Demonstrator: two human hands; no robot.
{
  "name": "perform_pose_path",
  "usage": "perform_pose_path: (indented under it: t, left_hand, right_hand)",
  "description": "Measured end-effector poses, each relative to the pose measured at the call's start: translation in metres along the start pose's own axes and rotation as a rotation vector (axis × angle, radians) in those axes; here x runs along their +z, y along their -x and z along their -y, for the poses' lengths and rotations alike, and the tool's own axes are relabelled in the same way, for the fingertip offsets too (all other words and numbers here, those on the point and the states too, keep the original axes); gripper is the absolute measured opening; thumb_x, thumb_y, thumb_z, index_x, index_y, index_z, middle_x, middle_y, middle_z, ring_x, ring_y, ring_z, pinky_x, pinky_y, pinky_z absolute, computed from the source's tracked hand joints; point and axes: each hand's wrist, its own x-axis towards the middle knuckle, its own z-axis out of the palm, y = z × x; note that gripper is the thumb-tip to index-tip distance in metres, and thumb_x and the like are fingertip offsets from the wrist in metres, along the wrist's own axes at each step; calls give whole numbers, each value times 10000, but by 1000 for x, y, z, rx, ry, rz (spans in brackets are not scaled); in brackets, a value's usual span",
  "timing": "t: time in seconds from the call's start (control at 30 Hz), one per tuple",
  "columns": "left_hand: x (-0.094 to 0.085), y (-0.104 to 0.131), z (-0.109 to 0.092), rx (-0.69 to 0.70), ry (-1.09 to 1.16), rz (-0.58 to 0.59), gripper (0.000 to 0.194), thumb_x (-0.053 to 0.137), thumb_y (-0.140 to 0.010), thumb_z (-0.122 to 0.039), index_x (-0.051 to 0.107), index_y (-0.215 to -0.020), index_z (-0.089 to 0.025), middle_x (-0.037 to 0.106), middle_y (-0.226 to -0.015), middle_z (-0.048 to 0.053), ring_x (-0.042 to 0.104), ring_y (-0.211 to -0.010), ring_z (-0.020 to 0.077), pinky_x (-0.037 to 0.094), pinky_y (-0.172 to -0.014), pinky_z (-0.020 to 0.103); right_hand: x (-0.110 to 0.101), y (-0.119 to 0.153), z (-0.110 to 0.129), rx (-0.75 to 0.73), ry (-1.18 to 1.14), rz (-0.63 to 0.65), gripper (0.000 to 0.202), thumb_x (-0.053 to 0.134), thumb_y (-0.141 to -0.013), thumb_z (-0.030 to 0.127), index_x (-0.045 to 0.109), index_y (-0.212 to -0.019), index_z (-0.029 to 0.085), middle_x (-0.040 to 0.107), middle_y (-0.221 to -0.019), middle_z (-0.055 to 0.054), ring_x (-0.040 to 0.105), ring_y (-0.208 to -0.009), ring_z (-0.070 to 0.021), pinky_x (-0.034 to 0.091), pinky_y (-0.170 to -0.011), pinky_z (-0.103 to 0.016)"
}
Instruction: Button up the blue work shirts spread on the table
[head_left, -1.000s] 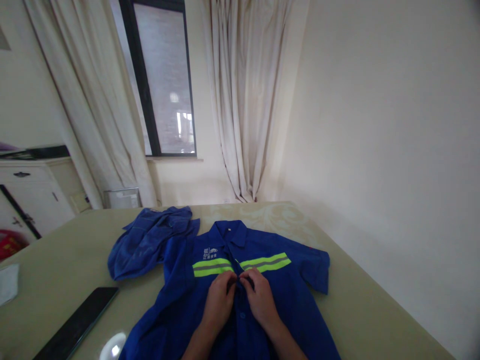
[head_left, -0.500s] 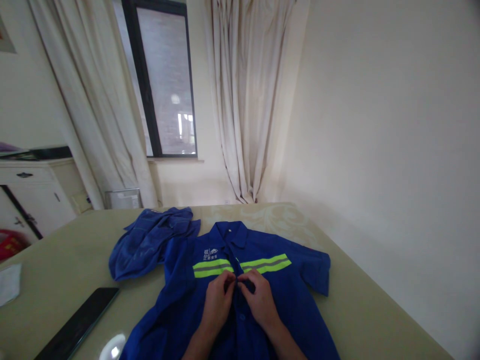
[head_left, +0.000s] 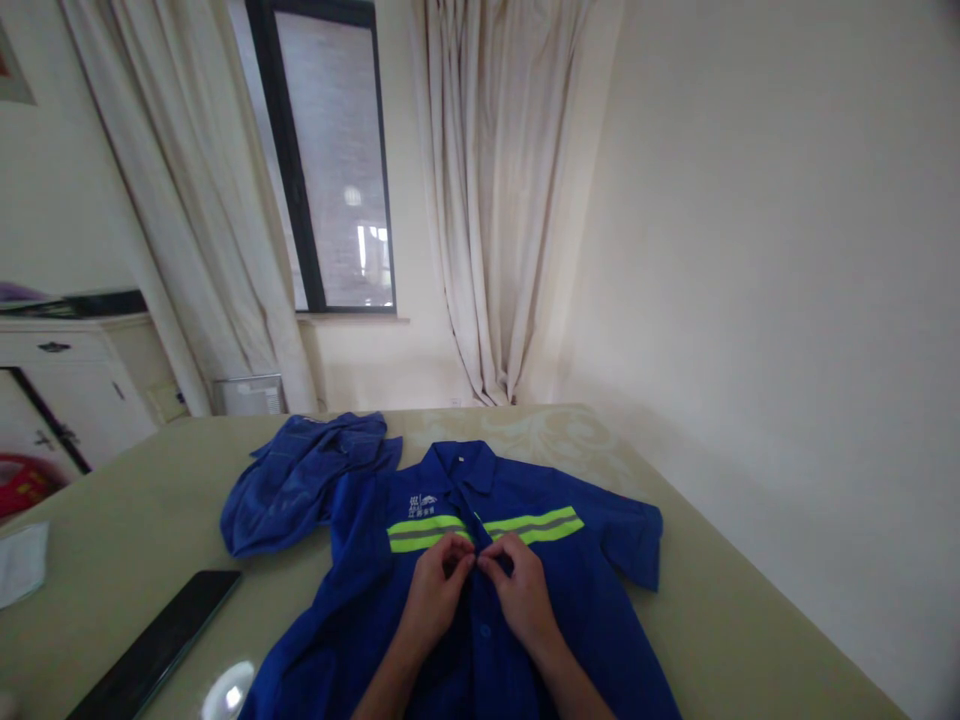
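1. At six o'clock in the head view: blue shirt laid out on pale table, front up, collar toward twelve, lower part running out of frame.
2. Left hand, just on the seven o'clock side: grip narrow, thumb and forefinger pinching the shirt's front edge below the yellow-green band.
3. Right hand, just on the five o'clock side: also narrow, pinching at the same edge, fingertips near the left's. Button in the pinch? Cannot tell; too small.
4. Eight o'clock: second blue garment, crumpled, against the shirt; farther out, black flat device.
5. Between ten and eleven: dark-framed window. Twelve: gathered curtain.
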Motion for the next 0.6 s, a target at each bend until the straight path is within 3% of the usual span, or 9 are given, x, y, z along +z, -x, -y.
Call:
perform_pose_path:
  t: [0.1, 0.23, 0.37, 0.5, 0.6]
  left_hand:
    - [-2, 2, -3, 72, -133, 60, 167, 562, -919, -297, 708, -964, -229, 769, -913, 45, 711, -866, 230, 541, -817, 336]
    - [-1, 8, -6, 190, -382, 124, 286, 512, -948, -243, 734, -1121, -295, 770, -1123, 50, 690, -1056, 250, 507, -976, 379]
    - [3, 10, -4, 207, -512, 100, 287, 481, -973, -237, 736, -1093, -290, 768, -1064, 53, 694, -1013, 235, 514, -943, 345]
    - [1, 6, -1, 149, -540, -10, 328, 400, -1011, -276, 717, -932, -246, 750, -932, 59, 697, -919, 229, 536, -876, 346]
    - [-2, 7, 4, 151, -592, -90, 373, 341, -1001, -219, 705, -1083, -220, 717, -1168, 109, 647, -1143, 273, 495, -1012, 460]
  right_hand:
    - [-1, -6, -10, 100, -74, 20, 149, 653, -799, 338, 715, -780, 204, 724, -801, -41, 650, -798, -233, 476, -749, -312]
    - [-4, -14, -26, 244, -258, 164, 221, 681, -741, 404, 708, -727, 185, 712, -729, -22, 657, -772, -231, 489, -716, -308]
    - [-8, -15, -26, 189, -247, 226, 212, 621, -756, 345, 742, -829, 187, 760, -865, -43, 696, -894, -254, 514, -837, -346]
    - [-5, -11, -17, 83, -25, 108, 340, 501, -774, 188, 744, -1010, 213, 763, -1035, -63, 692, -1020, -252, 496, -952, -376]
    - [-1, -6, -10, 77, 199, 0, 368, 445, -794, 107, 733, -995, 217, 741, -1040, -77, 682, -1050, -233, 475, -988, -362]
